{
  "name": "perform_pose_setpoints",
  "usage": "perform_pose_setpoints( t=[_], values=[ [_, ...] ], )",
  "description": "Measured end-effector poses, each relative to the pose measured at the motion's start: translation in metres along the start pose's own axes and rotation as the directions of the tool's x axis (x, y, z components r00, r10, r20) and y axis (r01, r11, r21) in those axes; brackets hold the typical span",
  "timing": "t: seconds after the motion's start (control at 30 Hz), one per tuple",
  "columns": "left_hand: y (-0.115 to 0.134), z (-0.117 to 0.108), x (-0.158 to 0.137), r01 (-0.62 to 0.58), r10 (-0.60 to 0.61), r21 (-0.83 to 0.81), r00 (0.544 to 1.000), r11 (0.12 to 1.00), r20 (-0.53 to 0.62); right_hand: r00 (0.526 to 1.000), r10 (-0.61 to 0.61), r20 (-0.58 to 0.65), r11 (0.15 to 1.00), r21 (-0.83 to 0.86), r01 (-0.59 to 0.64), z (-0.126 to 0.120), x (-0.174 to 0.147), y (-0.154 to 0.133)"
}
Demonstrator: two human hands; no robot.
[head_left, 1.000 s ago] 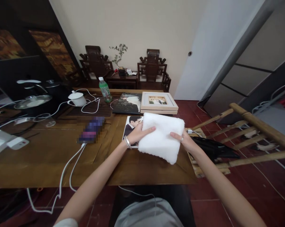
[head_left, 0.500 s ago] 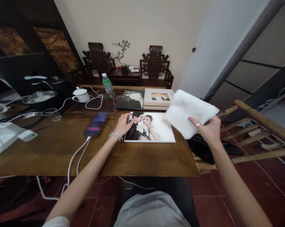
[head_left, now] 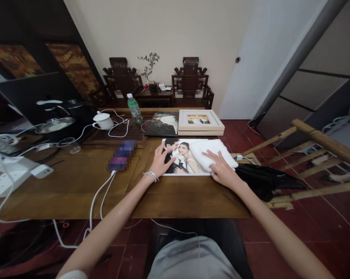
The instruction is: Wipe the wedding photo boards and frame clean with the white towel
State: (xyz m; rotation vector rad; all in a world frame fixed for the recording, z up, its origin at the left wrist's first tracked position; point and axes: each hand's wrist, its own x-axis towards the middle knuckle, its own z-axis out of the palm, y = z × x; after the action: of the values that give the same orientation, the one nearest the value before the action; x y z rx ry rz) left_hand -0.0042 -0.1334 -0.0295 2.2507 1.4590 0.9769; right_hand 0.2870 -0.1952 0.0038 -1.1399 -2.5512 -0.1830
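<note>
A glossy wedding photo panel (head_left: 179, 157) lies flat on the wooden table in front of me. My left hand (head_left: 160, 159) rests on its left edge, fingers apart, steadying nothing else. Over the panel's right part is spread a folded white cloth (head_left: 210, 149). My right hand (head_left: 221, 170) lies on top of this cloth with the fingers stretched and apart, pressing it against the panel. The cloth hides the panel's right side.
Behind the panel are a dark photo panel (head_left: 162, 124) and a pale picture frame (head_left: 201, 123). A green bottle (head_left: 134, 108), white lidded cup (head_left: 103, 121), blurred phone (head_left: 121, 155) with cables, and power strip (head_left: 9, 180) occupy the left. A bamboo rack (head_left: 323, 143) stands at right.
My right hand has brought the cloth down and left from above the table onto the photo panel, and its fingers have spread out. My left hand remains at the panel's left edge.
</note>
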Motion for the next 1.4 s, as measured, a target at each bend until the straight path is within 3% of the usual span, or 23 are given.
perform_pose_setpoints(
  t=[0.2, 0.37, 0.57, 0.87, 1.07, 1.17, 1.4],
  values=[
    [-0.006, 0.000, 0.006, -0.020, 0.029, -0.090, 0.994, 0.996, 0.101, 0.996, 0.016, 0.087, 1.000, -0.008, -0.015, -0.002, 0.004, -0.001],
    [-0.004, -0.005, 0.005, -0.028, 0.036, -0.112, 0.997, 0.993, 0.065, 0.995, -0.043, 0.090, 0.998, -0.049, 0.048, -0.005, -0.008, -0.022],
    [-0.003, -0.007, 0.002, 0.014, -0.011, -0.085, 0.999, 0.996, 0.044, 0.998, -0.046, 0.037, 0.999, 0.022, 0.045, -0.006, -0.018, -0.036],
    [-0.018, -0.003, 0.007, -0.008, 0.014, -0.085, 0.997, 0.996, 0.070, 0.974, 0.163, 0.155, 0.986, -0.069, -0.154, 0.002, 0.057, 0.014],
    [-0.020, 0.000, 0.006, 0.001, 0.004, -0.083, 0.998, 0.997, 0.062, 0.968, 0.200, 0.149, 0.974, -0.139, -0.179, 0.004, 0.087, 0.023],
    [-0.019, 0.001, 0.006, 0.008, -0.002, -0.096, 0.999, 0.995, 0.054, 0.969, 0.179, 0.168, 0.976, -0.153, -0.154, 0.005, 0.074, 0.010],
    [-0.018, 0.002, 0.006, 0.031, -0.025, -0.106, 0.998, 0.994, 0.055, 0.984, 0.032, 0.177, 0.993, -0.115, -0.011, -0.009, 0.003, -0.047]
  ],
)
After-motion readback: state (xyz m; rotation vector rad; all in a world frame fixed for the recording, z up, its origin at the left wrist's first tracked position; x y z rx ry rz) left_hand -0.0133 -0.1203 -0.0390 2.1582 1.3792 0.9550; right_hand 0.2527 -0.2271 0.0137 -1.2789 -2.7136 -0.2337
